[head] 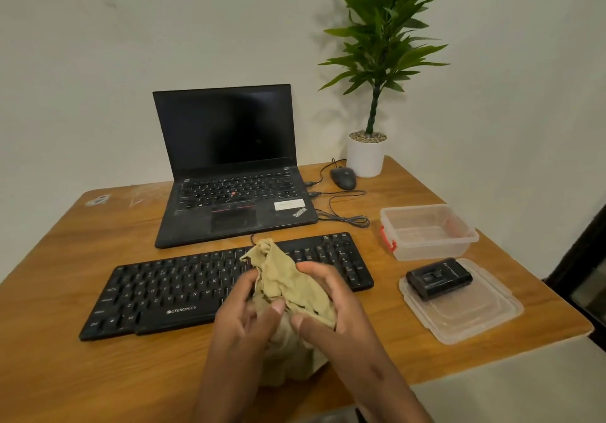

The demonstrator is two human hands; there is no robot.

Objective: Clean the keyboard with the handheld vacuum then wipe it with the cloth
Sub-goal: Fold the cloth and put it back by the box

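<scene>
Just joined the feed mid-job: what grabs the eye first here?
Front and centre, both hands, left hand and right hand, bunch a crumpled beige cloth above the long black keyboard. To the right, a small black handheld vacuum lies on a clear plastic lid. Behind, an open black laptop sits dark.

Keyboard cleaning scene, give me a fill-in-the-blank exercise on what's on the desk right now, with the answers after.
1. Both hands, left hand and right hand, bunch up a tan ____ over the keyboard.
2. The small black handheld vacuum rests on a clear plastic ____.
3. The clear container beside the keyboard has a ____ latch.
4. The laptop screen is ____.

Answers: cloth; lid; red; dark
</scene>
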